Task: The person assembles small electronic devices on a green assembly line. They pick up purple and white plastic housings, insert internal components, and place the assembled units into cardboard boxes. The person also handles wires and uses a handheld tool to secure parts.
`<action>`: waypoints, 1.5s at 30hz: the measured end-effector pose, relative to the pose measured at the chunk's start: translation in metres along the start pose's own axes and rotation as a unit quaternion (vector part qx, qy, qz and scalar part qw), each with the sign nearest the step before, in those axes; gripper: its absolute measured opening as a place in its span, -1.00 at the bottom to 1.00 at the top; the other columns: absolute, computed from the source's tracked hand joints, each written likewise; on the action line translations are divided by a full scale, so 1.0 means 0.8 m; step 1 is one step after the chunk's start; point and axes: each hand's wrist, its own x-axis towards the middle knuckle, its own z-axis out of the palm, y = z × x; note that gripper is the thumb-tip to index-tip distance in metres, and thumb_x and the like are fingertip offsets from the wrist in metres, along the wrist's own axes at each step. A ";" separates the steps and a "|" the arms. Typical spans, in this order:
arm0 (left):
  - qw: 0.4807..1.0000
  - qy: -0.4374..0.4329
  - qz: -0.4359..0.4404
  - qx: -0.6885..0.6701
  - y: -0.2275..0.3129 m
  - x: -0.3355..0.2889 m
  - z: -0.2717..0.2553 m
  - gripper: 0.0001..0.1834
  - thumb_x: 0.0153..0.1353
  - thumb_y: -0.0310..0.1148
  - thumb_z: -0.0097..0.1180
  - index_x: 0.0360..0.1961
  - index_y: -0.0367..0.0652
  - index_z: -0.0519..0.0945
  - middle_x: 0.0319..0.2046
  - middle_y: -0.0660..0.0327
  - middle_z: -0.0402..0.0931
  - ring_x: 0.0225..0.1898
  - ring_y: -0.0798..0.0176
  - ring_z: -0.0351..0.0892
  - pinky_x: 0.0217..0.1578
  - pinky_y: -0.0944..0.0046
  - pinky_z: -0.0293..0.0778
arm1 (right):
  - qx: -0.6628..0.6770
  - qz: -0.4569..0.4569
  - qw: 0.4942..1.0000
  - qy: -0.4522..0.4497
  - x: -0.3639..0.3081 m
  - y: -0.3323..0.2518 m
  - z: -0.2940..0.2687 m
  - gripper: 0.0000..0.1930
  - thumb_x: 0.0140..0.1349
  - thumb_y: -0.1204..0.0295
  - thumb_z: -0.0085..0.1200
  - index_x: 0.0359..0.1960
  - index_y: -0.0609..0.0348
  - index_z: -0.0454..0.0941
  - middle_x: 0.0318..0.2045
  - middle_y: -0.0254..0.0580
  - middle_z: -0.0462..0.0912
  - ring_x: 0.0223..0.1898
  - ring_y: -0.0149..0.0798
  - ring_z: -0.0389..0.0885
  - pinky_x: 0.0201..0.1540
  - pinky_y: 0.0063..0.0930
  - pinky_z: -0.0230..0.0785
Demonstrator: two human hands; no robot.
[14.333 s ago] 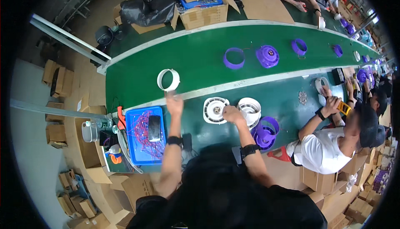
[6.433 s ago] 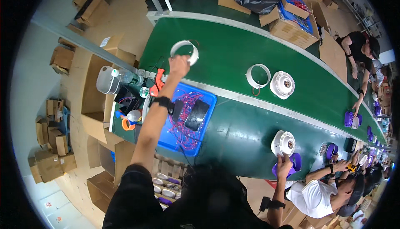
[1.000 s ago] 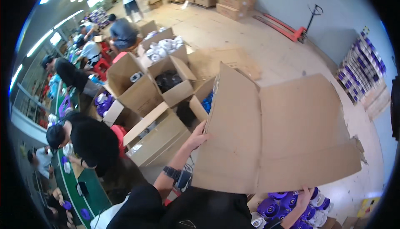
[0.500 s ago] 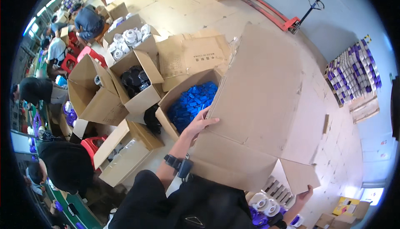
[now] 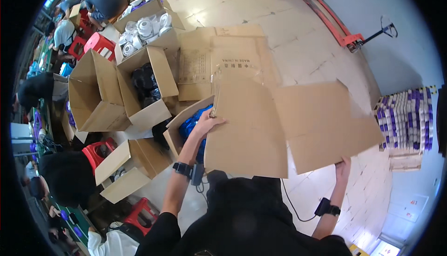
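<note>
In front of me is a large brown cardboard box, mostly flattened, with wide panels spread to the right. My left hand is closed on its left edge, thumb lying over the panel. At the lower edge of the right-hand panel, my right hand pinches the cardboard. Partly hidden behind the left panel stands an open carton of blue pieces. Beyond the held cardboard, another flattened carton lies on the floor.
Open cartons stand to the left: one with white round parts, one with black bagged items, and others. Red stools and co-workers line a green bench. A red pallet jack and a purple-and-white stack stand right.
The cardboard has swung lower and flatter, its panels now spread to the right. My right hand has risen with its panel. The view has shifted, and the blue pieces are more covered.
</note>
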 end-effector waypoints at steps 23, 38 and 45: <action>0.484 0.533 -0.072 0.690 -0.079 0.624 -0.269 -0.40 0.00 -0.23 0.23 0.08 -0.24 0.42 -0.21 -0.14 0.54 -0.11 -0.13 0.53 -0.07 0.00 0.44 | -0.093 0.472 0.809 -0.338 0.686 0.539 0.382 -0.66 0.25 0.36 0.06 0.03 0.15 0.40 -0.05 -0.02 0.54 0.01 -0.10 0.53 0.02 -0.14 0.41; 0.781 0.557 -0.152 0.238 -0.285 0.104 0.111 -0.79 0.00 -0.42 0.09 -0.29 -0.14 0.61 -0.61 0.12 0.51 -0.56 0.22 0.50 -0.46 0.25 0.43 | -0.628 0.275 0.554 -0.472 0.677 0.330 0.122 -0.68 0.28 0.28 -0.11 -0.10 0.24 0.53 -0.61 -0.11 0.56 -0.60 -0.23 0.62 -0.59 -0.42 0.50; 0.666 0.677 -0.299 0.093 -0.475 -0.134 0.298 -0.75 -0.05 -0.40 0.04 -0.30 -0.14 0.63 -0.46 0.03 0.60 -0.40 0.08 0.62 -0.33 0.18 0.52 | -0.598 0.219 0.622 -0.455 0.613 0.174 0.200 -0.70 0.25 0.32 -0.12 -0.06 0.18 0.47 -0.59 -0.16 0.53 -0.58 -0.23 0.59 -0.51 -0.39 0.54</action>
